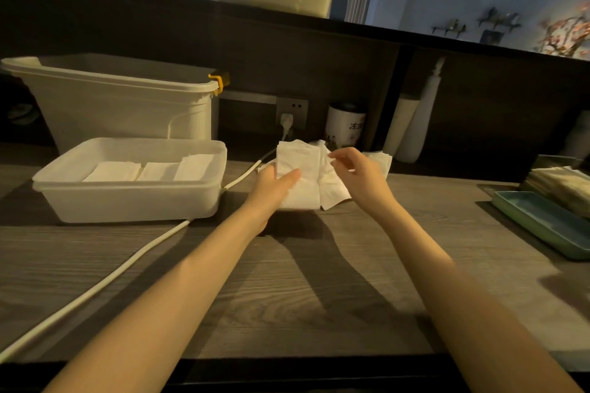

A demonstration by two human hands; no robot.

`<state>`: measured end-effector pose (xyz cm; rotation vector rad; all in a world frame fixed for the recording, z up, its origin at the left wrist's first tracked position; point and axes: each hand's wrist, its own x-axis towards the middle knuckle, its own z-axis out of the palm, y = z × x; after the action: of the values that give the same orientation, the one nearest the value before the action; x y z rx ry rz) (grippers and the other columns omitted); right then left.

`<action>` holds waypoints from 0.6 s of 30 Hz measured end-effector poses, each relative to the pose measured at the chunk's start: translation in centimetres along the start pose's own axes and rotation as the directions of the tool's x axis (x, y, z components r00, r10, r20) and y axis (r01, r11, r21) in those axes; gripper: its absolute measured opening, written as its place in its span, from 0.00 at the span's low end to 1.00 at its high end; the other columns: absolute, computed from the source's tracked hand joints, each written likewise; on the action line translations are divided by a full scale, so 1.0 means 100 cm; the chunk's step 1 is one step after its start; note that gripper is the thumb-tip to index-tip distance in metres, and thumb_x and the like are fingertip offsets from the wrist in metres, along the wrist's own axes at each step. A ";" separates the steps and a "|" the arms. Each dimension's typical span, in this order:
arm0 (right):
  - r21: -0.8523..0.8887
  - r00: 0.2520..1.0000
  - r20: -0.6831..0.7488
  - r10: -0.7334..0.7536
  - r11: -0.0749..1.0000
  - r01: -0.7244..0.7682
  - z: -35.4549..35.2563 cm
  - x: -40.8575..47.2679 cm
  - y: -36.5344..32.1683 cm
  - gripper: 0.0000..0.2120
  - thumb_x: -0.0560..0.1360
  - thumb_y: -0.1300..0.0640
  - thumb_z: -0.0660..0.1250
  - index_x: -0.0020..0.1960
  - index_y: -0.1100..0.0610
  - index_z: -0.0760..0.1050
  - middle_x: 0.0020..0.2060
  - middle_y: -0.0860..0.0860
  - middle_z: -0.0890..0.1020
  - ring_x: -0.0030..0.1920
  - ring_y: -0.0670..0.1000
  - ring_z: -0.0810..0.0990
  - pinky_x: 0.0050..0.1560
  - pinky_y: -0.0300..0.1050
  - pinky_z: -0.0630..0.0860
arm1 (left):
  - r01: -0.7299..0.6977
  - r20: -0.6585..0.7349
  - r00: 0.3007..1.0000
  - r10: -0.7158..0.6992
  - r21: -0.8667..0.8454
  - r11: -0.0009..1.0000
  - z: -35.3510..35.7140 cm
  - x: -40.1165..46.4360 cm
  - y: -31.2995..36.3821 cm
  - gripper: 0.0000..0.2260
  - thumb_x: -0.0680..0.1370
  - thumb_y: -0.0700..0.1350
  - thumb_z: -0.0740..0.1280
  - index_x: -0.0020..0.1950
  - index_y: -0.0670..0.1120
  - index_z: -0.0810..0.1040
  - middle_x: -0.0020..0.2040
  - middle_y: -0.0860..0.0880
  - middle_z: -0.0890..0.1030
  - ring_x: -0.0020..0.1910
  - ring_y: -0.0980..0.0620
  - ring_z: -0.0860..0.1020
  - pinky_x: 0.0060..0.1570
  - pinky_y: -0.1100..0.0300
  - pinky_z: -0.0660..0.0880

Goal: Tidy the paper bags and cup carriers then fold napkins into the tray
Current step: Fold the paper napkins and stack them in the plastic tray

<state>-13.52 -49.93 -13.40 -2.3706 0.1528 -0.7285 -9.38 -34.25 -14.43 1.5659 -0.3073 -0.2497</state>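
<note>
A white napkin (pixel 303 166) is lifted above the wooden counter at the middle. My left hand (pixel 271 188) holds its left side, thumb lying across the front. My right hand (pixel 354 172) pinches its upper right edge between thumb and fingers. More loose napkins (pixel 378 159) lie on the counter behind my right hand. To the left stands a translucent white plastic tray (pixel 127 198) with three folded napkins (pixel 150 171) laid side by side inside.
A large white bin (pixel 121 105) with a yellow clip stands behind the tray. A white cable (pixel 95 290) runs from a wall socket across the counter to the front left. A printed tin (pixel 344 128) stands at the back. A green tray (pixel 542 223) holding stacked items sits far right.
</note>
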 end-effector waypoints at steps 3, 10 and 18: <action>-0.360 0.987 0.103 -0.123 0.920 0.153 -0.015 -0.007 0.028 0.14 0.77 0.59 0.64 0.62 0.53 0.74 0.57 0.50 0.76 0.56 0.49 0.74 0.53 0.43 0.73 | -0.004 -0.037 0.999 0.003 -0.032 0.999 0.002 0.000 -0.005 0.18 0.79 0.47 0.63 0.68 0.46 0.67 0.63 0.46 0.74 0.60 0.47 0.74 0.51 0.56 0.74; -0.589 0.962 0.212 -0.171 0.763 0.266 -0.009 -0.012 0.049 0.23 0.73 0.53 0.69 0.67 0.50 0.68 0.65 0.51 0.70 0.62 0.53 0.70 0.60 0.46 0.68 | -0.004 -0.072 0.997 0.000 -0.060 0.998 -0.003 -0.001 -0.008 0.17 0.79 0.46 0.62 0.67 0.44 0.67 0.61 0.46 0.75 0.52 0.52 0.74 0.48 0.58 0.73; -0.595 0.937 0.127 -0.325 0.731 0.334 0.008 -0.007 0.054 0.11 0.72 0.61 0.71 0.53 0.54 0.81 0.53 0.53 0.79 0.50 0.56 0.77 0.45 0.48 0.74 | 0.006 -0.089 0.996 -0.010 -0.050 0.999 -0.007 -0.004 -0.006 0.16 0.79 0.45 0.62 0.66 0.44 0.67 0.60 0.47 0.75 0.51 0.53 0.73 0.46 0.60 0.72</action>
<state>-13.25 -53.55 -17.52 -3.0796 -0.0608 -0.9341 -9.49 -33.50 -15.07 1.5249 -0.2235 -0.1917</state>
